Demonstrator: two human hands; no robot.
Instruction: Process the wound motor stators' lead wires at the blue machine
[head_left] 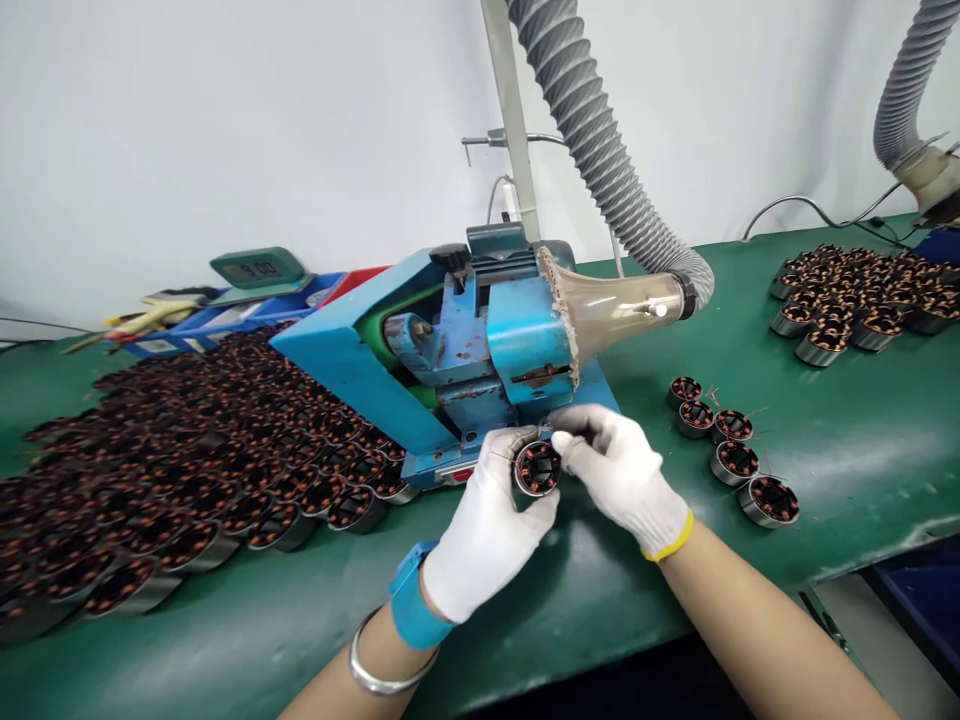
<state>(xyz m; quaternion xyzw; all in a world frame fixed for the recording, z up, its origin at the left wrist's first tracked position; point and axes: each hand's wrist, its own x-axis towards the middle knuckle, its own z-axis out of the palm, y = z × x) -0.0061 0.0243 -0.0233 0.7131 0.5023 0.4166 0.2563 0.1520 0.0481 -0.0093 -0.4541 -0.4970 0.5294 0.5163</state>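
Observation:
My left hand (487,530), in a white glove with a blue wrist strap, is closed around a small round stator with copper windings (537,468). My right hand (619,470), also in a white glove, pinches at the top edge of the same stator, fingers pressed together. Both hands sit just in front of a blue bench machine (457,345), close to its lower front.
A large heap of like stators (187,470) covers the green bench at left. Several more stators (731,460) lie in a row at right, another group (862,295) at far right. A grey hose with a clear funnel (622,305) meets the machine. Blue bins (225,315) stand behind.

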